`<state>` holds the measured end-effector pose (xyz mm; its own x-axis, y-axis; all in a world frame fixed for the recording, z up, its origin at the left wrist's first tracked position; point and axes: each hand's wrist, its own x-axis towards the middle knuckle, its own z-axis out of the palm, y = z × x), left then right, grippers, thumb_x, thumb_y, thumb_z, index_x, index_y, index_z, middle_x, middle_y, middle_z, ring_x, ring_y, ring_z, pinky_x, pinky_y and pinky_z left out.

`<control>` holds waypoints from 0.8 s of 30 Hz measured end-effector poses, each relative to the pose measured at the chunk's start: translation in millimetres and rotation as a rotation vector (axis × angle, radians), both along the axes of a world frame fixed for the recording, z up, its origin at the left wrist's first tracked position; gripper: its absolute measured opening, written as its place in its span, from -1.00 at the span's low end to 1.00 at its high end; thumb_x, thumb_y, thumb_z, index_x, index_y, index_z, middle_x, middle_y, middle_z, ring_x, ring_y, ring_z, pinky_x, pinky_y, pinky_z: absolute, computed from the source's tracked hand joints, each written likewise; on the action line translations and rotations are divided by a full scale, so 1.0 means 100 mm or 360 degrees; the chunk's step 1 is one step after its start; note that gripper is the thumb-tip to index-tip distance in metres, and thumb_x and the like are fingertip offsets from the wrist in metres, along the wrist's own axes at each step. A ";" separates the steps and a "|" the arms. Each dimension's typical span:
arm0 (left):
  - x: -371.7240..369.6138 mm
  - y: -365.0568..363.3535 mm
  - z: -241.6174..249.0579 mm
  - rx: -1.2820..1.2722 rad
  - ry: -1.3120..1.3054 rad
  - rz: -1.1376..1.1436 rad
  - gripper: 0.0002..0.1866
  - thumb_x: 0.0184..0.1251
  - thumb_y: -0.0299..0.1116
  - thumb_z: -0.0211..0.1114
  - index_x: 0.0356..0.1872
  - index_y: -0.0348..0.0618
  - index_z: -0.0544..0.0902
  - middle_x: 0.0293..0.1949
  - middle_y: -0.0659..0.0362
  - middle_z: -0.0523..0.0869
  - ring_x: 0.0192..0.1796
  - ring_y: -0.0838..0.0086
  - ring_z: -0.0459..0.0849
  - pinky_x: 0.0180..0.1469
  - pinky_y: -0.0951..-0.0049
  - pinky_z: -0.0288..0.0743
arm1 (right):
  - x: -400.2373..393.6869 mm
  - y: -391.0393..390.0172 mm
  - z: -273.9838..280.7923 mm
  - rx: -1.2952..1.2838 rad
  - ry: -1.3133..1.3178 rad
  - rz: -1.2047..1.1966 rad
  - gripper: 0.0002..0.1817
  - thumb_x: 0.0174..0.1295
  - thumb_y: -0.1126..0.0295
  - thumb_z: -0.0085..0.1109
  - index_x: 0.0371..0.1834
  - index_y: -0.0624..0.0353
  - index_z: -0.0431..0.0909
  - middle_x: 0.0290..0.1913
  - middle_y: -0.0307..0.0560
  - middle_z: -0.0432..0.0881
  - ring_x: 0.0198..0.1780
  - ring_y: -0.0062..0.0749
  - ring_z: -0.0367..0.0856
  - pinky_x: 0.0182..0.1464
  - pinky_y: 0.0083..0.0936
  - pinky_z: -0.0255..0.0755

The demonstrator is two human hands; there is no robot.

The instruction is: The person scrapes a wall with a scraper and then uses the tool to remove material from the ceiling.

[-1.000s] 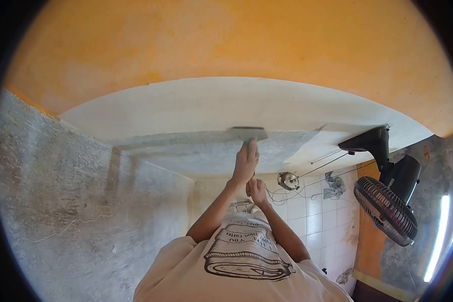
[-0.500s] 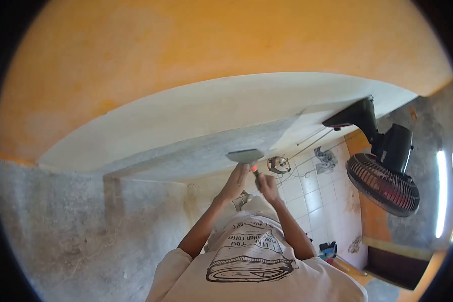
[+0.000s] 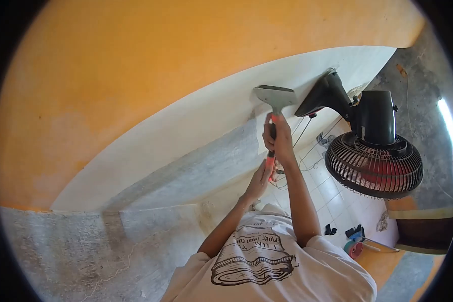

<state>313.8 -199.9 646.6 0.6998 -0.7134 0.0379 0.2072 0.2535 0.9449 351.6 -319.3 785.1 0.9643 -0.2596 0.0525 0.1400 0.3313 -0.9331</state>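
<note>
A wide-bladed wall scraper (image 3: 276,96) with a red and black handle is raised toward the white part of the wall (image 3: 206,121). Its blade lies right at the wall surface, just left of the fan's mount. My right hand (image 3: 281,138) is closed around the upper handle, below the blade. Lower down, my left hand (image 3: 259,180) wraps the red butt end of the same handle. Both arms reach up, the right one further than the left.
A black wall fan (image 3: 373,166) juts out close to the right of my right hand. Orange paint (image 3: 151,65) covers the wall beyond the white band; bare grey patches (image 3: 201,161) lie nearer. Cables hang over the tiled floor (image 3: 332,194), where a red roll (image 3: 354,249) lies.
Both hands have carried the scraper up the wall and to the right, toward the fan mount. My right hand now sits above the left on the handle. The view has shifted.
</note>
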 end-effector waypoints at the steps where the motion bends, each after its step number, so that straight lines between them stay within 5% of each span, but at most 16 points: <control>1: -0.01 -0.11 0.01 0.0081 -0.0026 0.0212 -0.62 0.68 0.01 -0.16 -0.12 -0.11 0.39 -0.37 0.31 0.34 -0.36 0.62 0.34 -0.19 0.44 0.44 | 0.10 -0.04 -0.04 -0.0046 -0.0018 -0.0022 -0.47 0.58 -0.12 -0.31 -0.23 0.12 0.41 -0.70 -0.37 0.18 -0.72 -0.66 0.09 -0.65 -0.64 -0.04; 5: -0.03 -0.17 -0.46 0.0298 -0.0122 0.0450 -0.51 0.67 0.09 -0.19 -0.11 -0.19 0.43 -0.44 0.31 0.38 -0.43 0.61 0.35 -0.34 0.52 0.38 | 0.16 -0.08 -0.39 -0.0004 0.0021 0.0003 -0.45 0.58 -0.12 -0.25 -0.38 0.13 0.39 -0.70 -0.38 0.24 -0.71 -0.67 0.15 -0.63 -0.64 0.04; 7: -0.16 -0.18 -0.76 0.0290 0.0519 0.0596 -0.35 0.62 0.24 -0.34 -0.30 -0.14 0.45 -0.56 0.31 0.37 -0.55 0.58 0.34 -0.41 0.49 0.39 | 0.09 -0.03 -0.72 0.0052 0.0042 0.0153 -0.46 0.58 -0.10 -0.21 -0.45 0.08 0.37 -0.70 -0.41 0.23 -0.71 -0.72 0.14 -0.64 -0.65 0.02; 9: -0.32 -0.21 -0.94 0.0191 0.0683 0.0526 -0.30 0.59 0.30 -0.41 -0.39 -0.10 0.42 -0.62 0.31 0.35 -0.61 0.56 0.32 -0.44 0.49 0.38 | -0.01 0.06 -0.95 -0.0030 0.0179 0.0151 -0.46 0.58 -0.07 -0.19 -0.50 0.07 0.34 -0.70 -0.42 0.23 -0.69 -0.74 0.15 -0.64 -0.66 0.03; 11: -0.38 -0.27 -0.99 0.0156 0.0818 0.0522 -0.25 0.55 0.36 -0.50 -0.53 -0.05 0.35 -0.75 0.31 0.29 -0.70 0.53 0.28 -0.50 0.48 0.36 | -0.02 0.11 -1.04 -0.0118 0.0204 0.0152 -0.45 0.59 -0.06 -0.18 -0.52 0.07 0.33 -0.69 -0.42 0.23 -0.68 -0.74 0.16 -0.64 -0.66 0.04; 17: -0.05 -0.55 -0.34 0.0072 0.0625 0.0595 -0.27 0.57 0.33 -0.51 -0.52 -0.04 0.35 -0.76 0.33 0.26 -0.70 0.56 0.27 -0.54 0.47 0.28 | 0.15 -0.10 -0.51 -0.0141 0.0083 0.0168 -0.45 0.58 -0.04 -0.15 -0.55 0.07 0.33 -0.68 -0.42 0.23 -0.67 -0.73 0.16 -0.62 -0.64 0.08; 24: -0.33 -0.55 -0.89 0.0120 0.0814 0.0607 -0.26 0.55 0.36 -0.48 -0.60 0.00 0.32 -0.77 0.32 0.27 -0.76 0.55 0.24 -0.65 0.46 0.20 | 0.05 -0.07 -1.05 -0.0212 0.0166 0.0110 -0.44 0.57 -0.03 -0.12 -0.58 0.09 0.34 -0.68 -0.42 0.24 -0.65 -0.72 0.20 -0.60 -0.63 0.12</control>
<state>280.5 -254.8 557.5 0.8213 -0.3984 -0.4084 0.5449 0.3352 0.7686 357.1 -325.9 680.3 0.9816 -0.1898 -0.0190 0.0216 0.2095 -0.9776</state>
